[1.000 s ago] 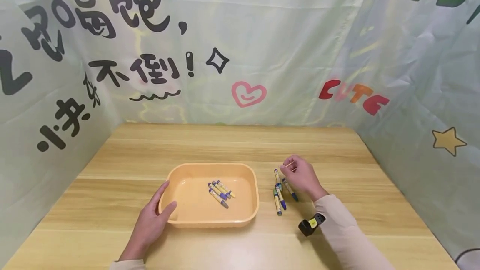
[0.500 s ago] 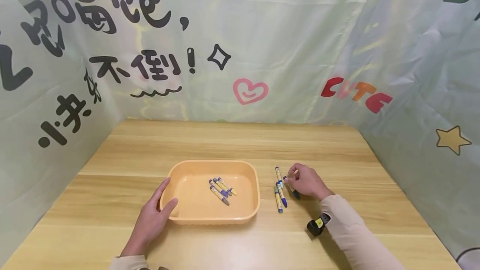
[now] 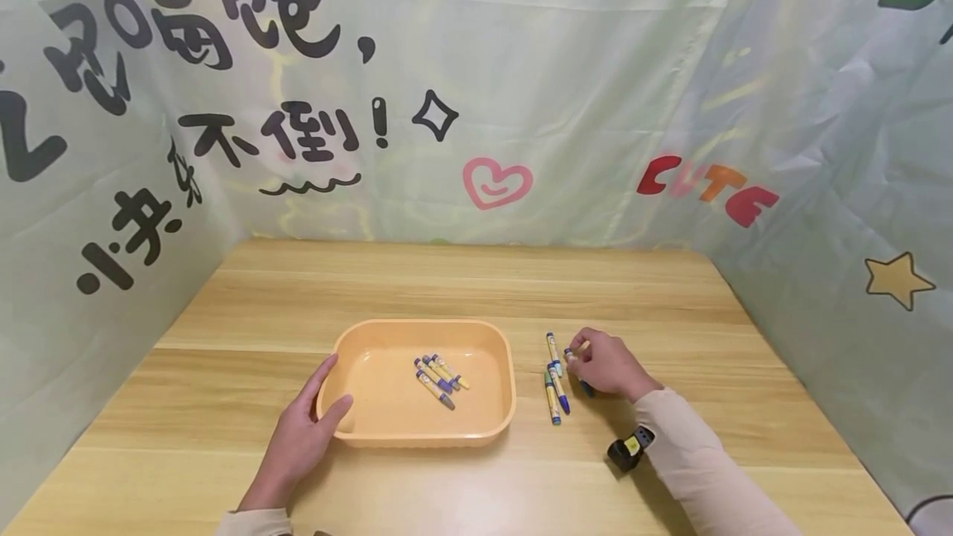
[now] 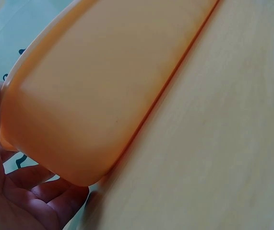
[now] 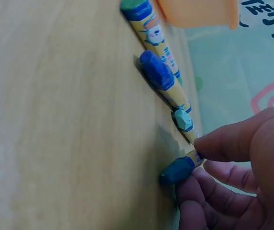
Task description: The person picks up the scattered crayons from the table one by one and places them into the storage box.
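Note:
My left hand (image 3: 301, 428) holds the left end of a peach-coloured plastic tray (image 3: 372, 408), thumb over the rim and fingers against the outer wall, as the left wrist view also shows. Inside the tray lie several oil pastels (image 3: 435, 390) in yellow wrappers. To its right, my right hand (image 3: 606, 362) pinches a dark teal oil pastel (image 5: 177, 171) between thumb and fingers, low at the tabletop; the hand covers much of it. Beside it lie a blue pastel (image 5: 157, 71), a green one (image 5: 136, 7) and a pale turquoise one (image 5: 183, 120).
A wooden table (image 3: 462, 279) carries everything. Printed cloth (image 3: 566, 89) stands along its back and both sides. A small black device (image 3: 627, 452) with a yellow patch is strapped at my right wrist.
My right hand came down from above the far end of the loose pastels to the dark teal one and now pinches it. The left hand keeps its place on the tray.

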A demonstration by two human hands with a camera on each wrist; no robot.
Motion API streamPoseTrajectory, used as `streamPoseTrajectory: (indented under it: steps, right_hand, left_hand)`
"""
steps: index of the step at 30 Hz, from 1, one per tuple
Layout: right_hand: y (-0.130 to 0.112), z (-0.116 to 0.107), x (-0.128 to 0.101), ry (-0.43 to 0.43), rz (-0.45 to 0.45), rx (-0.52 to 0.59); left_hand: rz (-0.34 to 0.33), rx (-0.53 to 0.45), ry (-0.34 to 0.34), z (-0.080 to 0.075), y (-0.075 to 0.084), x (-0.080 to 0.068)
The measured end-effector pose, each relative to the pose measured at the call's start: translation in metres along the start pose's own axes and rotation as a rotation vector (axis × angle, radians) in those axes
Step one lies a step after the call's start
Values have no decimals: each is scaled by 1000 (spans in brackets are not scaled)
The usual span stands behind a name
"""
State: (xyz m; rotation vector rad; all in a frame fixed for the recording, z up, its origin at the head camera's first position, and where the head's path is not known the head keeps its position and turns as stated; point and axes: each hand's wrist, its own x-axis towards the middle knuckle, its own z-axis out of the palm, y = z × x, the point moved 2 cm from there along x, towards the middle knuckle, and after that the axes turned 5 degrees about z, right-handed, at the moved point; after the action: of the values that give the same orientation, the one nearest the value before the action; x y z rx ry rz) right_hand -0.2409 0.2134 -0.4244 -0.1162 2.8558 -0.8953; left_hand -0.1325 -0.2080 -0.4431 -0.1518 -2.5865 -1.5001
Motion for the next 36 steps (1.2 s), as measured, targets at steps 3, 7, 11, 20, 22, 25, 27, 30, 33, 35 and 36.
streamPoseTrajectory:
  steps: [3, 7, 11, 20, 22, 25, 27, 30, 33, 35, 36]
  right_hand:
    - [-1, -1, 0, 3, 14, 33]
    - [-3, -4, 1, 12, 10, 65]
    - [-7, -7, 0, 9, -26, 87]
    - [-25, -13, -1, -90, -73, 244]
    - [-30, -13, 0, -125, -72, 291]
    - [-37, -15, 0, -145, -88, 325]
    - [-41, -16, 1, -156, -97, 336]
    - [-48, -16, 2, -169, -121, 343]
    - [-56, -15, 5, -185, -151, 340]
    - [-63, -14, 6, -199, -172, 347]
    - [-66, -13, 7, -206, -180, 350]
  left_hand:
    - [-1, -16, -2, 0, 0, 0]
    - [0, -31, -6, 0, -1, 0]
    - [2, -37, -10, 1, -2, 0]
    - [-2, -43, -7, 1, 0, 0]
    - [0, -43, -6, 2, -1, -1]
    - [0, -40, -2, 2, -2, -1]
    - [-1, -40, 0, 2, -1, 0]
    - [-15, -40, 2, 1, 0, 0]
    - [-25, -42, 1, 0, 0, 0]
    - [-27, -47, 3, 0, 0, 0]
    - [-27, -46, 4, 0, -1, 0]
